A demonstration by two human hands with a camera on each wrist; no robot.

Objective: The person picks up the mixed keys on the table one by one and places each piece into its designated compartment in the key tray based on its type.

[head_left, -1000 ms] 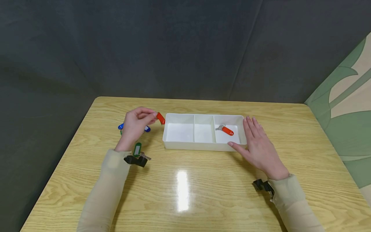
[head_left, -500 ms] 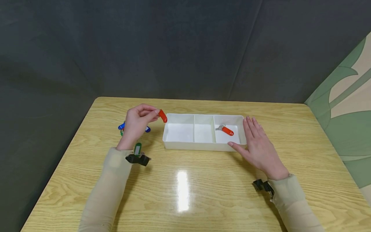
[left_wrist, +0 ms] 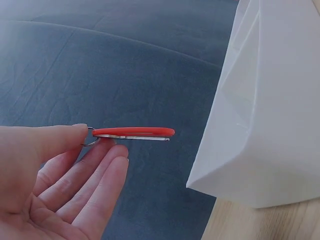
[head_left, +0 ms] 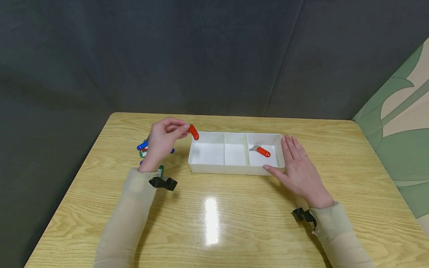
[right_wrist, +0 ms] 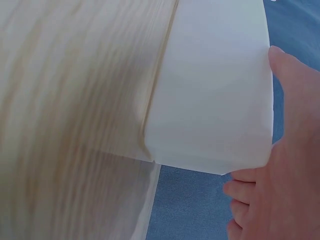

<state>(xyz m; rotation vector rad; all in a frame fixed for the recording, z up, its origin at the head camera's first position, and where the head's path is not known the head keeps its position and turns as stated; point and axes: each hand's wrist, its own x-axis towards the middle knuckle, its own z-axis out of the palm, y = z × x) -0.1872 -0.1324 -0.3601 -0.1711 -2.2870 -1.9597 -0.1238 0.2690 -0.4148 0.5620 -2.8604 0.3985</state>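
My left hand [head_left: 165, 137] pinches a red key tag [head_left: 193, 132] by its ring between thumb and fingertips. In the left wrist view a metal key [left_wrist: 145, 138] lies along the underside of this tag. The tag hangs at the upper left corner of a white three-compartment tray [head_left: 214, 169]. My right hand [head_left: 301, 175] lies straight-fingered along the tray's right end, its thumb on the front rim. Another red-tagged key [head_left: 263, 151] lies in the right compartment; the left and middle compartments hold nothing.
Blue key tags [head_left: 143, 145] and a green key tag [head_left: 143, 153] lie in a pile, partly hidden behind my left hand. Another green tag [head_left: 161, 170] shows beside the left wrist. Beyond the wooden table [head_left: 234, 216] hangs a dark cloth.
My left hand has moved right and slightly away from me, bringing the red key tag from beside the tray to its left rim. The right hand and tray have stayed in place.
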